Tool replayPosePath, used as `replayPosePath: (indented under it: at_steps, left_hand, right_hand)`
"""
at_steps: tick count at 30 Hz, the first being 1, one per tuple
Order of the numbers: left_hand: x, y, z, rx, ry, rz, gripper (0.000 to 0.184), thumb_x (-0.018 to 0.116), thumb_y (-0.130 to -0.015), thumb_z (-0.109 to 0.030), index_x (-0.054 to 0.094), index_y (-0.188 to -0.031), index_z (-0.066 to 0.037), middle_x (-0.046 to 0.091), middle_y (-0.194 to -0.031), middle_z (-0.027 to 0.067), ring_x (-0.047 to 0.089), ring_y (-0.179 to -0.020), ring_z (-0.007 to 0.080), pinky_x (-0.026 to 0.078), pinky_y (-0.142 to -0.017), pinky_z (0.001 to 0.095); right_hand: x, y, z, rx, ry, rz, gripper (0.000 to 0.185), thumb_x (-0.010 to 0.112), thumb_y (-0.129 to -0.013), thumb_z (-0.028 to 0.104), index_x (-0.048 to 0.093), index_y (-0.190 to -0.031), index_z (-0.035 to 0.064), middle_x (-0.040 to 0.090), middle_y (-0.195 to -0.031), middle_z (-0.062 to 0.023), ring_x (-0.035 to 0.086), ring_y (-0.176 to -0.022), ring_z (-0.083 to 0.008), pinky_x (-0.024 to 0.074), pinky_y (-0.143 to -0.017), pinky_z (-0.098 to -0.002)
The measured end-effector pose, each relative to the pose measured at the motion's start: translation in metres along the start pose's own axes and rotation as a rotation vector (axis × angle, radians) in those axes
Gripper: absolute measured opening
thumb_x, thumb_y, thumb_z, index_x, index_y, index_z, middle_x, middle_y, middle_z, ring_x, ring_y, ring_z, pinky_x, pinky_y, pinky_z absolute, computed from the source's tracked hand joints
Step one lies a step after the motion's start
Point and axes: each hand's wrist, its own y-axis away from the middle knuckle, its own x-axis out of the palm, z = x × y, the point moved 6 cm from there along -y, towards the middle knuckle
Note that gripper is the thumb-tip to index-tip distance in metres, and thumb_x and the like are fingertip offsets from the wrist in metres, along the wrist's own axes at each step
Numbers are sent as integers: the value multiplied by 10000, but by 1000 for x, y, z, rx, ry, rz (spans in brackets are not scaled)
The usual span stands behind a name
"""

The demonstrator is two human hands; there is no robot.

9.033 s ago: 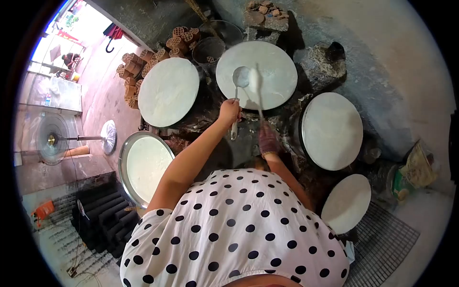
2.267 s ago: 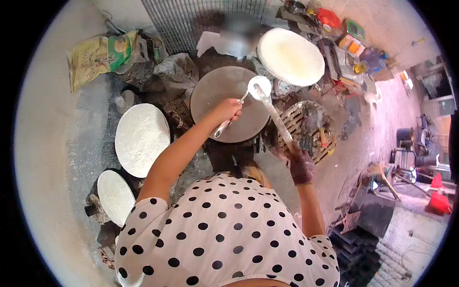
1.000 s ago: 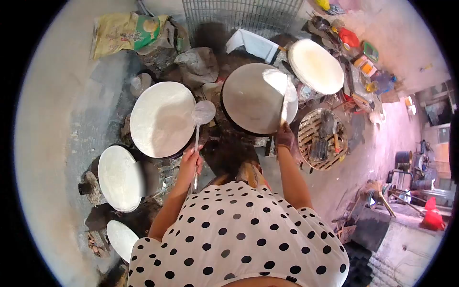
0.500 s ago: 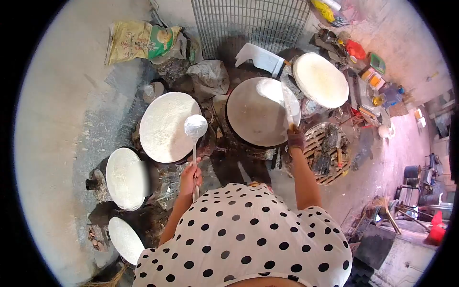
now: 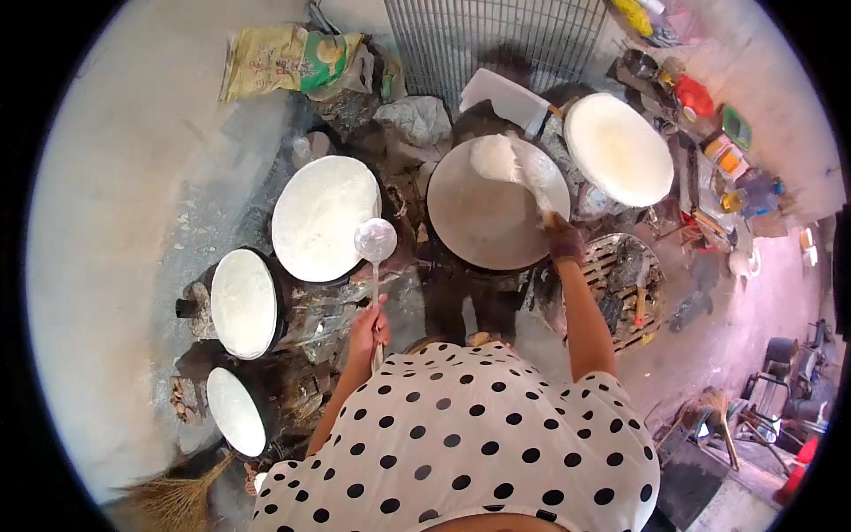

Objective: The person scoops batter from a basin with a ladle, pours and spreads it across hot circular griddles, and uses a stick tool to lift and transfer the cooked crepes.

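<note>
My left hand [image 5: 370, 330] is wrapped round the handle of a metal ladle [image 5: 376, 240], whose white-smeared bowl is up beside the right edge of a white-coated round pan [image 5: 325, 219]. In a dark glove, my right hand [image 5: 564, 239] grips a white-coated stick [image 5: 537, 185] over the grey round pan [image 5: 483, 232]. White batter [image 5: 496, 159] lies on the upper part of that pan, at the stick's far end. The stick's outline is blurred.
Two more white-coated pans [image 5: 244, 303] [image 5: 236, 412] stand at the left. A stack of white rounds [image 5: 618, 150] is at the upper right, above a slatted round tray [image 5: 631, 293] with tongs. Behind are a wire grid [image 5: 496, 44] and a yellow-green sack [image 5: 288, 62]. A straw broom [image 5: 182, 496] lies lower left.
The view has turned from the earlier pans to the grey one. White batter is now on it, and the stick has moved over it. My left hand has drawn the ladle away to the left.
</note>
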Motion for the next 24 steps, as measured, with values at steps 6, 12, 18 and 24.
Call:
replayPosePath:
  at_steps: [6, 12, 18, 24]
  left_hand:
    - [10, 11, 10, -6, 22, -37, 365, 433, -998, -264, 479, -1309, -78, 402, -634, -42, 369, -434, 73, 341, -425, 257]
    - [17, 29, 13, -35, -10, -139, 359, 445, -994, -256, 483, -1318, -106, 390, -638, -50, 351, -444, 72, 339, -449, 252]
    - [25, 30, 19, 6, 51, -102, 374, 453, -991, -259, 479, -1320, -83, 380, -639, -55, 362, -462, 72, 345, -460, 252]
    - [23, 34, 26, 7, -18, -126, 387, 467, -984, -277, 478, -1316, -78, 388, -652, -47, 363, -464, 72, 344, -459, 250]
  right_hand:
    - [32, -7, 41, -487, 301, 123, 437, 548, -863, 389, 575, -1265, 218, 633, -1178, -109, 600, -1078, -324, 476, -922, -390]
    - [-17, -43, 0, -161, 238, 137, 494, 589, -853, 370, 536, -1308, 187, 635, -1184, -69, 609, -1073, -271, 481, -917, -362]
    - [28, -27, 24, -421, 373, 330, 491, 542, -879, 411, 524, -1315, 187, 566, -1298, -48, 550, -1174, -251, 440, -984, -354]
    - [19, -78, -4, -436, 100, 198, 420, 624, -832, 359, 637, -1197, 152, 663, -1094, -161, 634, -1017, -258, 473, -904, -343]
